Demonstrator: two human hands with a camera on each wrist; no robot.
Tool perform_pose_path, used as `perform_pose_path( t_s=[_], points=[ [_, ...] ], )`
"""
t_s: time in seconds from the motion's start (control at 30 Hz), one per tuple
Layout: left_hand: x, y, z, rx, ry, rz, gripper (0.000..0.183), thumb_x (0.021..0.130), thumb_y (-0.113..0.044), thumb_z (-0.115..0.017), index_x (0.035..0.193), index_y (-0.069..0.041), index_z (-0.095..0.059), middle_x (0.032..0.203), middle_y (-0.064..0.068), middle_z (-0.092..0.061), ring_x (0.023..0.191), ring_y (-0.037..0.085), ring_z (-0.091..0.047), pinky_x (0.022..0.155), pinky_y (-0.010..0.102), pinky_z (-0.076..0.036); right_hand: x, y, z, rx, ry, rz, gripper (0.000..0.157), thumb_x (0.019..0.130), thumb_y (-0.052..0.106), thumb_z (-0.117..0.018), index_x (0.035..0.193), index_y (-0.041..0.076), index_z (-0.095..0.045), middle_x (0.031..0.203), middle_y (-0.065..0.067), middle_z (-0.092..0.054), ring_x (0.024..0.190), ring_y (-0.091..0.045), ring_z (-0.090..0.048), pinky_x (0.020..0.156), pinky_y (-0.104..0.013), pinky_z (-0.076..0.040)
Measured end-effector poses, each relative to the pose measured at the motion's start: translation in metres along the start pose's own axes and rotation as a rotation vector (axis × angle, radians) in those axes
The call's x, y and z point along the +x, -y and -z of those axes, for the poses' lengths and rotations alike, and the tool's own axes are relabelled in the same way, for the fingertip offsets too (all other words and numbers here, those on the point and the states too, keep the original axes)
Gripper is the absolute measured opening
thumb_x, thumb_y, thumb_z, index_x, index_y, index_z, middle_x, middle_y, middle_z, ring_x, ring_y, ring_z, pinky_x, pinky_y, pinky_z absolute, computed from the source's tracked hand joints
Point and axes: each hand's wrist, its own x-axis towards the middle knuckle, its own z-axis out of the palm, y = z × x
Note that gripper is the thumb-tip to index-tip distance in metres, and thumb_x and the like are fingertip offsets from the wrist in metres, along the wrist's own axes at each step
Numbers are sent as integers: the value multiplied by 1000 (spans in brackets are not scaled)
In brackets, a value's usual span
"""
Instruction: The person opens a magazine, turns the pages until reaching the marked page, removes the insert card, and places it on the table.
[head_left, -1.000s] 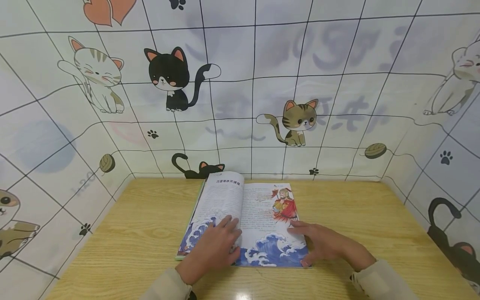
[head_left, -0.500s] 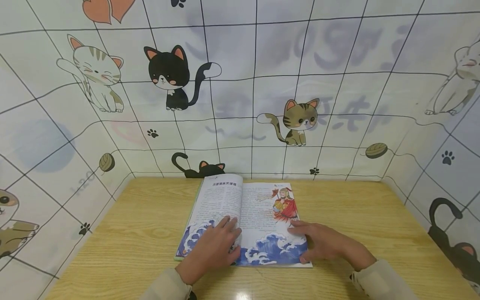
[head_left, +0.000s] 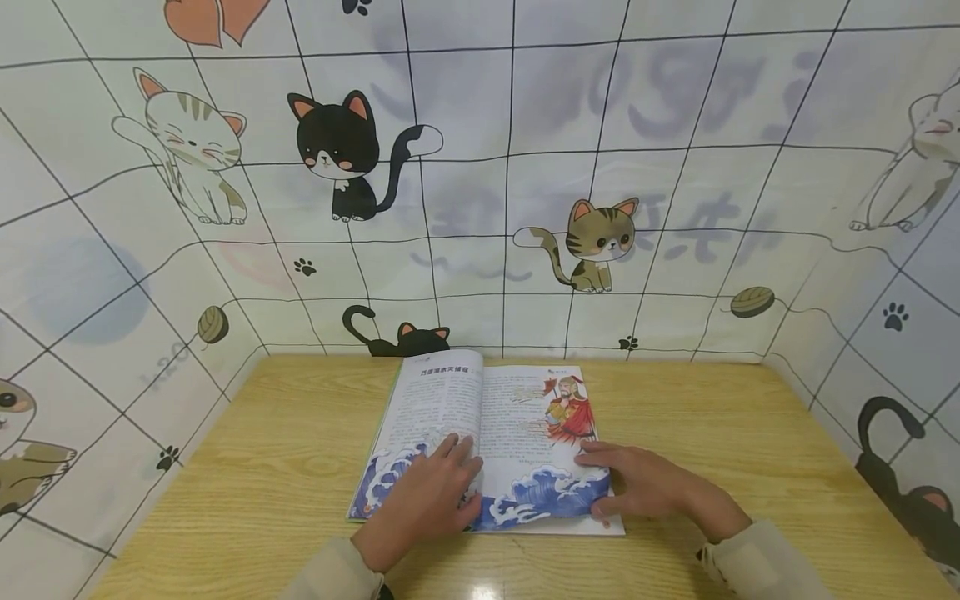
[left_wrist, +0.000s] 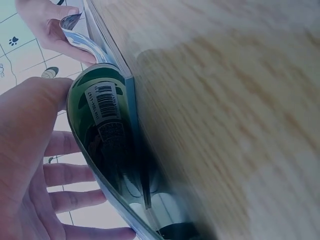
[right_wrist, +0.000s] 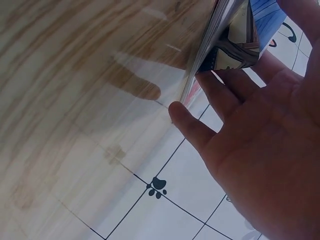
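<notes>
Blue-waved page [head_left: 551,493], pinched by right hand [head_left: 647,482]

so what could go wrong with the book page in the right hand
The right page is bent up along its lower edge in the grip of the right hand, so it might crease. The left hand rests on the left page near the fold; if it slips, that curved page could spring up.
</notes>
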Motion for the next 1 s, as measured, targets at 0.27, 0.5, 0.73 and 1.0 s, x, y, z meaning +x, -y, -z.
perform_pose_path(
  t_s=[0.27,0.5,0.73,1.0],
  points=[
    [1,-4,-2,31,-16,-1,49,91,-54,-60,114,-12,-69,132,12,-60,122,31,-56,73,47,-58,1,2,0,-19,-2,-4,72,83,51,-75,139,8,-57,150,-18,-46,137,-47,-40,106,-65,-33],
    [0,-12,-1,62,8,19,88,76,-88,-48,117,-13,-69,135,13,-58,125,32,-55,77,52,-57,4,1,3,-48,-35,55,75,85,53,-71,139,3,-55,144,-18,-53,132,-42,-48,105,-60,-37],
    [1,-13,-1,95,10,13,85,75,-85,-54,117,-13,-67,135,14,-58,125,33,-55,79,50,-57,6,6,8,4,-29,13,78,87,54,-69,143,2,-51,144,-18,-52,133,-44,-46,105,-62,-37],
    [1,-13,0,156,-78,-48,68,86,-68,-57,128,-15,-63,128,10,-61,119,29,-59,80,46,-55,9,10,13,78,-101,18,74,89,57,-65,142,7,-53,142,-12,-54,134,-40,-47,104,-62,-37]
  ],
)
